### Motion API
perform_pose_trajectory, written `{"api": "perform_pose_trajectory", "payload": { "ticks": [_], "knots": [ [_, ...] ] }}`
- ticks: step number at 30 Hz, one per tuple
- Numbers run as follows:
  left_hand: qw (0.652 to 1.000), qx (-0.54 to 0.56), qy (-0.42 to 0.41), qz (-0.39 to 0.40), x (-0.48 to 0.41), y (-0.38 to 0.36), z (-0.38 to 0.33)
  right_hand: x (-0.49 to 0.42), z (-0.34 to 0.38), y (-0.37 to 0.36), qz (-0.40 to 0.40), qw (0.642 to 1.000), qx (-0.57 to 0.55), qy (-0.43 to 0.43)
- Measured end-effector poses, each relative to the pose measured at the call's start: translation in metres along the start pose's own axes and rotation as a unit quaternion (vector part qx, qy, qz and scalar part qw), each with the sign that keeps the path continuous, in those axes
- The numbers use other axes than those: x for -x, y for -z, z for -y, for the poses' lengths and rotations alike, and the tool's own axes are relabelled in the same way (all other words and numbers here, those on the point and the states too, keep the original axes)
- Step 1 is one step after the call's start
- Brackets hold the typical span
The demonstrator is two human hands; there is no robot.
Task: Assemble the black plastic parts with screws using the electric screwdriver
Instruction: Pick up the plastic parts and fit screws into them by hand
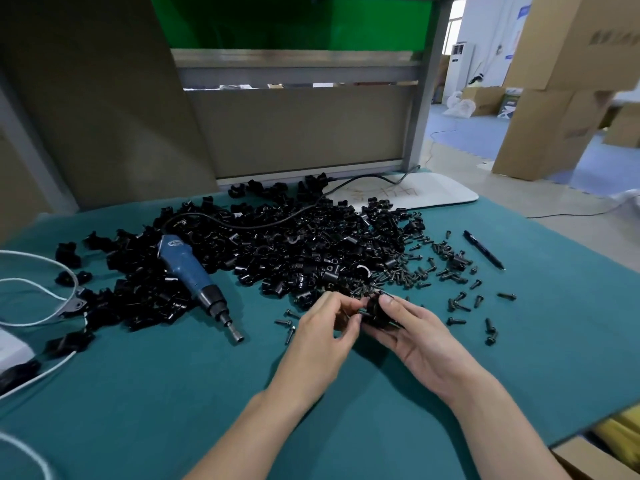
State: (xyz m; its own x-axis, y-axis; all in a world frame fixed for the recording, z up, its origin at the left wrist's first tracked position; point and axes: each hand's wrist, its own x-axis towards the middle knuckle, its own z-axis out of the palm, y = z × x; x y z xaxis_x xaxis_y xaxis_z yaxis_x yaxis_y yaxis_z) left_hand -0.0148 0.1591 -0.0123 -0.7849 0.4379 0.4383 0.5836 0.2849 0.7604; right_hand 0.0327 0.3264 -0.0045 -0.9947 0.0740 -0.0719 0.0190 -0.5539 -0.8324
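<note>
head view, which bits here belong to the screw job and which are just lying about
For the job: held part between left hand and right hand, parts pile, screws, electric screwdriver.
Lying about: pen, white board, white cord, cardboard boxes.

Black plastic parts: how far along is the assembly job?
Done: no finished set can be told apart. In hand: the left hand and right hand hold one black part between them. Left: the electric screwdriver lies untouched on the green mat, and a big pile of parts and loose screws wait.
</note>
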Motion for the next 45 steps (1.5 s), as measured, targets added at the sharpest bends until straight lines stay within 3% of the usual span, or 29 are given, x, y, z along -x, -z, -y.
{"api": "perform_pose_trajectory", "payload": {
  "ticks": [4,11,17,29,34,39,45],
  "knots": [
    [1.000,-0.005,-0.005,0.014,0.0006,-0.0004,0.0001,0.0000,-0.0020,-0.0013,0.005,1.000,0.013,0.006],
    [0.996,0.030,0.081,0.027,-0.0020,0.0012,0.0035,0.0000,-0.0034,-0.0020,0.003,0.999,0.037,0.006],
    [0.996,0.014,0.081,0.030,-0.0016,-0.0017,0.0043,0.0003,-0.0037,-0.0025,0.009,0.999,0.046,0.002],
    [0.987,0.114,0.102,0.051,-0.0041,0.0018,0.0065,0.0026,-0.0024,-0.0062,-0.003,0.999,0.045,0.013],
    [0.988,0.092,0.122,0.033,-0.0033,0.0012,0.0053,0.0037,-0.0025,-0.0074,-0.002,0.999,0.050,0.011],
    [0.994,0.039,0.092,0.037,-0.0029,-0.0015,0.0070,0.0047,-0.0028,-0.0079,0.000,0.998,0.064,0.013],
    [0.989,0.088,0.102,0.058,-0.0049,0.0016,0.0078,0.0035,-0.0034,-0.0093,-0.007,0.998,0.059,0.028]
  ]
}}
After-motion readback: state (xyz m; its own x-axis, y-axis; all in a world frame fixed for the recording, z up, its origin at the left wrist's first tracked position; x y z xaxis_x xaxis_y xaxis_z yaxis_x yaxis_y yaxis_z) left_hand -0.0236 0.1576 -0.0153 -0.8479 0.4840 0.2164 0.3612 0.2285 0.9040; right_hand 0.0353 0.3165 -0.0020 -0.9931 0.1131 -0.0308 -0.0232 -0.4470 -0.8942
